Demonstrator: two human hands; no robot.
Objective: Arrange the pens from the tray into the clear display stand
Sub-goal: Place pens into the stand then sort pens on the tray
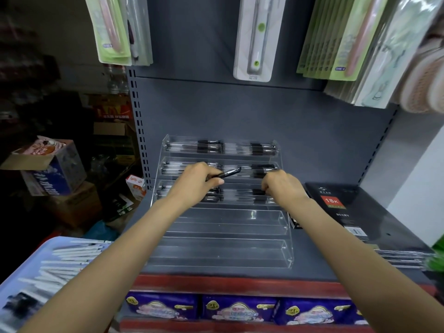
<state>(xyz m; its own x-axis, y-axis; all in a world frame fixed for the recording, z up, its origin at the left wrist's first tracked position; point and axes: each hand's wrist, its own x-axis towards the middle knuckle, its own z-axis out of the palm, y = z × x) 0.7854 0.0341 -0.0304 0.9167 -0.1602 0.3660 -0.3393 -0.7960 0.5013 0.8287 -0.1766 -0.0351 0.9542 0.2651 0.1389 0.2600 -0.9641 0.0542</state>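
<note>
One slim black pen (pixel 229 173) pinched in left hand (pixel 198 180), tip up-right, lying crosswise over tiered clear acrylic stand (pixel 276 227); right hand (pixel 280 186) curled, grip unclear; black diary (pixel 336 205) alongside; blue tray (pixel 28 265) lower left.

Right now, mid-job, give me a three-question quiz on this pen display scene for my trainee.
1. True or false: the left hand holds a black pen over the clear display stand.
2. How many tiers of the stand already hold pens?
A. one
B. three
C. five
3. What lies on the shelf just right of the stand?

Key
1. True; the pen sticks out toward the right hand.
2. B: the top three tiers are filled, the two front ones bare.
3. A black diary with a red 18K label. The tray of pens sits lower left.
</note>
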